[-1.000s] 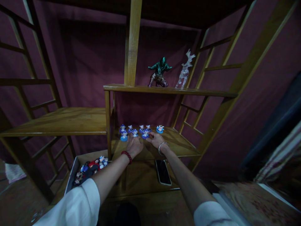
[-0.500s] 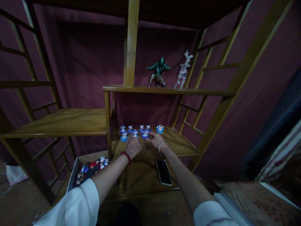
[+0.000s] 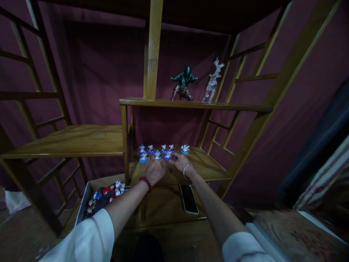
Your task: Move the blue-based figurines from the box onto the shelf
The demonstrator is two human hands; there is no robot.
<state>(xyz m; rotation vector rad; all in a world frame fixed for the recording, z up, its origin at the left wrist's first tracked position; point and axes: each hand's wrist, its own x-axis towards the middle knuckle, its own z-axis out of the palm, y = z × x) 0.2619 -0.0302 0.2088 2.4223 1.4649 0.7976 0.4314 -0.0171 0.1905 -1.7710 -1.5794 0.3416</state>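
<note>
Small toy figurines on round bases stand in two rows on the lower shelf (image 3: 196, 169). My left hand (image 3: 155, 171), with a red bead bracelet, is curled at the base of a purple-and-white figurine (image 3: 157, 154) in the front row; its fingertips are partly hidden. With thumb and fingers, my right hand (image 3: 181, 162), wearing a silver bangle, grips the right side of another purple figurine (image 3: 168, 155). Left of them is a figurine on a blue base (image 3: 143, 157). Behind stand a purple figurine (image 3: 141, 148), several dark-based ones (image 3: 164, 148) and a blue-based one (image 3: 185, 149).
An open box (image 3: 86, 198) of mixed figurines sits at lower left. A phone (image 3: 189, 200) lies below the shelf, near my right forearm. On the upper shelf (image 3: 163, 103) are a green crouching figure (image 3: 184, 83) and a clear deer (image 3: 211, 83). A wooden post (image 3: 124, 145) borders the compartment's left.
The camera view has shifted very slightly. Both hands stay at the same two front-row figurines, with no clear movement of any figurine.
</note>
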